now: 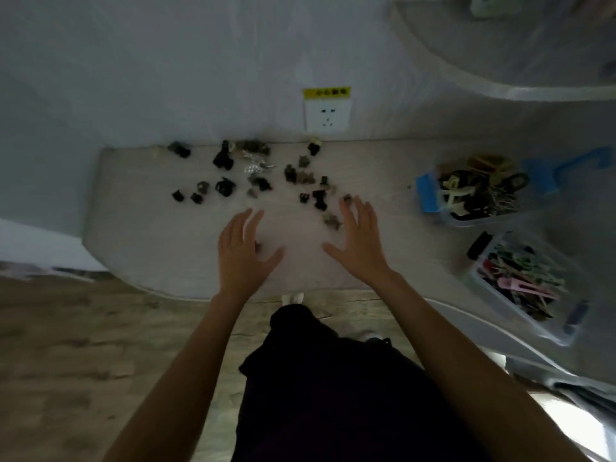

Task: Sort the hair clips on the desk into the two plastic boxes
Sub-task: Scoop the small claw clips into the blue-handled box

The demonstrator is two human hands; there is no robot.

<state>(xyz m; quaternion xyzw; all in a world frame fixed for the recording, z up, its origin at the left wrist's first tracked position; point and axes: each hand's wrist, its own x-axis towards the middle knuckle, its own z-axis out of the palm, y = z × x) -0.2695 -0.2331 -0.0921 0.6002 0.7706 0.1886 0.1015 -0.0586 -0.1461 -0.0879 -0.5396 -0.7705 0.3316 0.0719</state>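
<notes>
Clips: I see small claw clips (253, 175) scattered loose across the far half of the desk, from about 10 o'clock to 1 o'clock of my hands. Most are black or dark brown, a few tan or grey, and one patch near the middle glints like metal. They look chunky and toothed, though blur hides the detail.
Desk: the desk (150, 235) is pale with a faint wood grain, matte, and its near edge is rounded.
Far box: at 2 o'clock a clear plastic box (430, 195) with blue trim holds a heap of dark, cream and olive claw clips.
Near box: at 3 o'clock a second clear box (500, 305) holds long flat clips, pink, green and dark, lying in a tangle.
Left hand: my left hand (241, 253) hovers palm down over the bare near part of the desk, fingers straight and spread, holding nothing. A small dark clip (257, 245) peeks out just beside its thumb side.
Right hand: my right hand (358, 243) is likewise flat and spread, empty, its fingertips near a tan clip (333, 221) and a brown one (347, 198).
Wall: a white socket (327, 115) with a yellow label sits at 12 o'clock.
</notes>
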